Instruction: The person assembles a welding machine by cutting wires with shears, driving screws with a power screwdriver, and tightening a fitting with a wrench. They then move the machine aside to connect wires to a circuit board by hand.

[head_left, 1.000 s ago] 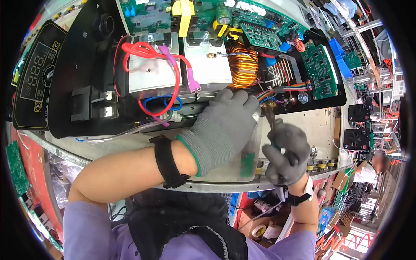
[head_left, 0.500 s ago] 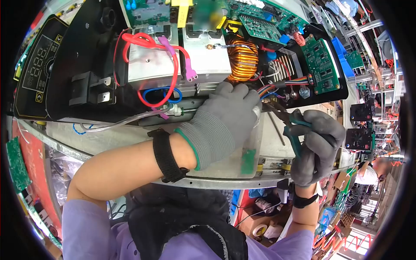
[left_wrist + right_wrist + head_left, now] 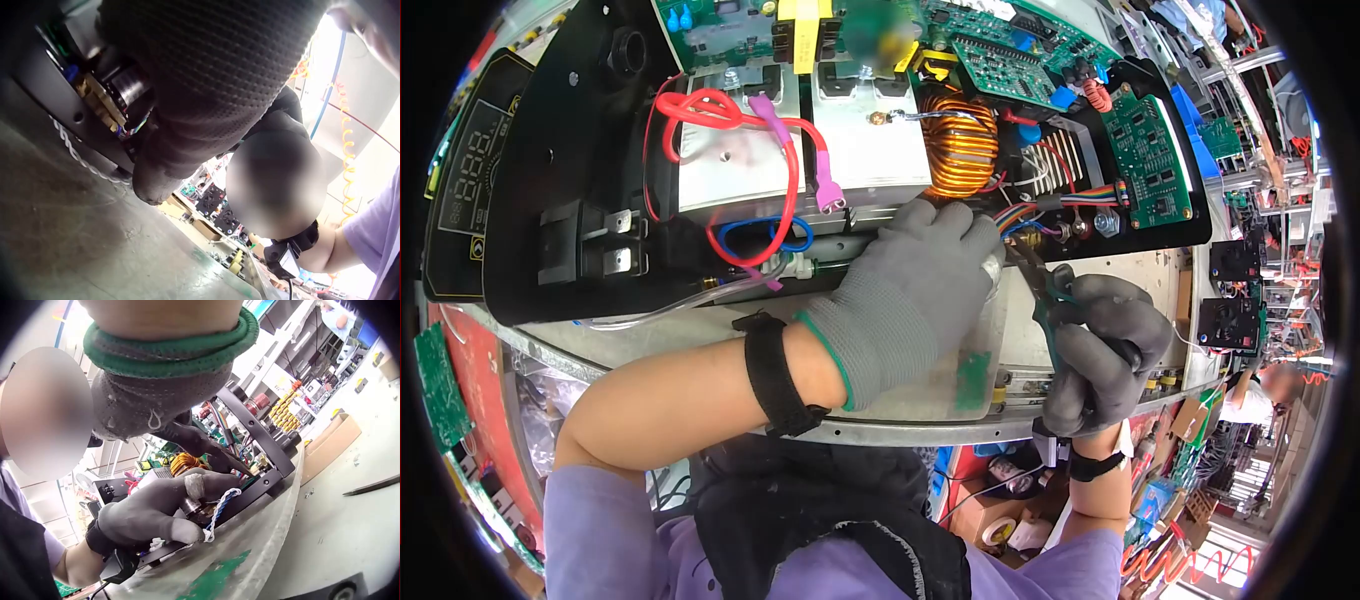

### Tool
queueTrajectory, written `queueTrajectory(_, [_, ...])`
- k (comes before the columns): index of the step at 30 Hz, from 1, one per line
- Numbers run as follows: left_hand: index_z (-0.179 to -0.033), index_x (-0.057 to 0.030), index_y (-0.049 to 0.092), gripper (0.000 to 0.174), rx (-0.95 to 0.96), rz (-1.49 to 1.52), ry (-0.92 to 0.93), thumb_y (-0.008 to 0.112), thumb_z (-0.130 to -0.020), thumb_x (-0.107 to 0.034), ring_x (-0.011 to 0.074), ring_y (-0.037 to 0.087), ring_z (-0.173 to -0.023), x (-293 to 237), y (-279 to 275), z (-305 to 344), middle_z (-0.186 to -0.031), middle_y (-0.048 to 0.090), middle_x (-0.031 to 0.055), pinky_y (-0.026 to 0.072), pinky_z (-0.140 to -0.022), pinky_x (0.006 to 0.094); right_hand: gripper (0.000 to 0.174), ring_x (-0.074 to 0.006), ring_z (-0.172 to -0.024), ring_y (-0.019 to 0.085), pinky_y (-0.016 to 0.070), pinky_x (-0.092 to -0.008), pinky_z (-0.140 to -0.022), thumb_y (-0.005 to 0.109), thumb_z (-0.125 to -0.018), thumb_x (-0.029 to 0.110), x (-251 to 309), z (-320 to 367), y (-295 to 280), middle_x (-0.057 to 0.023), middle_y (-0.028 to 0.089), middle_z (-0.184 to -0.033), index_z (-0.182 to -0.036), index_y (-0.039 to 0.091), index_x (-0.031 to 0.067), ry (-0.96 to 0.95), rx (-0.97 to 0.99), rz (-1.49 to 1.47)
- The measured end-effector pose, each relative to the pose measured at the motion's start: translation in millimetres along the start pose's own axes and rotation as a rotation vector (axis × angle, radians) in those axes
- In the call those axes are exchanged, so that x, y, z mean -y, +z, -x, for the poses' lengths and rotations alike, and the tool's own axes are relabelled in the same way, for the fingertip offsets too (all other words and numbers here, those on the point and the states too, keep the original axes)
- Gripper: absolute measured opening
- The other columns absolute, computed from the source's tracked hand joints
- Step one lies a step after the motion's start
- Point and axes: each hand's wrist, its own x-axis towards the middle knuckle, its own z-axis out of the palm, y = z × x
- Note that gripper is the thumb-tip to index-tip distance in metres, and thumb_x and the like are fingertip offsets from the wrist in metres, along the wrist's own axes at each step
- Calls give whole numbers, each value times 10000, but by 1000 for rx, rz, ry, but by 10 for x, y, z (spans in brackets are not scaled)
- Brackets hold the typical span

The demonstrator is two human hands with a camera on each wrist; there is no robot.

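Note:
In the head view, the gloved left hand [image 3: 915, 290] lies over the front wall of a black housing [image 3: 1150, 238], fingertips beside a copper coil [image 3: 960, 147]. The right wrist view shows its thumb and fingers curled around the wall, with a metal cylinder [image 3: 190, 505] between them and a twisted blue-white wire [image 3: 220, 509] close by. The gloved right hand [image 3: 1112, 345] grips the teal handles of pliers [image 3: 1040, 290]. Their tips reach the wall near the rainbow wires [image 3: 1050, 202]; whether they pinch anything cannot be told.
Red wire loops [image 3: 790, 190] hang over metal heat sinks [image 3: 865, 155] in the housing. A display panel [image 3: 475, 185] stands at far left. On the bench, a pointed metal rod [image 3: 375, 486] and a cardboard piece [image 3: 331, 447] lie beside the housing.
The right hand has swung to the right with the pliers, then back slightly left. The housing has shifted a little left and toward the person since half a second ago. The left hand keeps its hold.

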Motion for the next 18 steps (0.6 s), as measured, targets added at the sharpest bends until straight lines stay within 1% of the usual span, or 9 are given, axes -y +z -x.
queueTrajectory(2, [-1164, -20, 632, 379, 2, 1, -5, 581, -809, -141, 233, 556, -1005, -3, 13, -4, -1057, 576, 72, 446, -826, 367, 156, -306, -943, 631, 573, -364, -760, 573, -831, 68, 1, -9, 6, -96, 490, -1048, -942, 679, 94, -5, 62, 11])
queueTrajectory(5, [-1168, -19, 630, 384, -16, -12, -4, 576, -812, -152, 224, 554, -1007, 0, 30, -5, -1055, 574, 70, 447, -825, 360, 169, -304, -945, 628, 578, -360, -754, 580, -824, 69, 17, 34, 53, -93, 487, -1039, -954, 683, 99, -11, -4, -4])
queueTrajectory(7, [-1170, -19, 629, 385, -31, -22, -1, 573, -814, -155, 219, 552, -1007, -8, 63, -1, -1053, 573, 69, 447, -824, 356, 158, -302, -966, 623, 575, -363, -755, 589, -827, 75, 21, 78, 58, -91, 485, -1020, -954, 680, 94, 58, -83, -65])
queueTrajectory(9, [-1166, -23, 632, 386, -39, 109, -90, 576, -809, -159, 212, 548, -1009, -23, 90, -25, -1048, 571, 62, 444, -815, 352, 138, -304, -969, 623, 578, -367, -756, 605, -808, 69, 6, 73, 31, -90, 477, -1019, -925, 675, 89, 62, -53, -38])
queueTrajectory(12, [-1159, -27, 636, 389, -35, 39, -16, 578, -799, -161, 209, 545, -1006, -6, 36, 0, -1051, 571, 57, 440, -805, 346, 123, -294, -947, 632, 572, -354, -748, 618, -788, 73, -28, -4, 14, -82, 499, -993, -895, 674, 96, 40, 8, 8])
queueTrajectory(14, [-1145, -30, 645, 385, -31, 32, -10, 582, -790, -164, 209, 544, -1002, -5, 33, 3, -1056, 574, 57, 438, -802, 344, 135, -279, -904, 631, 540, -322, -722, 598, -799, 95, -77, -55, -20, -91, 551, -990, -904, 680, 72, -12, 55, -30])
queueTrajectory(15, [-1131, -33, 654, 380, -27, 22, -3, 586, -782, -167, 208, 543, -998, -8, 31, 6, -1060, 576, 57, 437, -800, 342, 135, -279, -904, 631, 540, -322, -722, 598, -799, 95, -101, -148, -17, -91, 551, -990, -904, 680, 72, -11, 56, -32])
queueTrajectory(16, [-1131, -33, 654, 380, -23, 24, -3, 586, -782, -167, 208, 543, -998, -7, 27, 9, -1060, 576, 57, 437, -800, 342, 149, -246, -839, 624, 515, -298, -680, 563, -833, 104, -135, -286, -3, -111, 575, -993, -913, 673, 42, -26, 19, 29])
queueTrajectory(18, [-1054, -32, 692, 331, -12, 6, 13, 594, -769, -168, 213, 545, -989, -2, 13, 0, -1062, 586, 61, 440, -801, 349, 206, -177, -705, 588, 465, -262, -598, 490, -886, 107, -195, -485, 85, -151, 605, -1008, -922, 655, -11, 55, -62, -20])
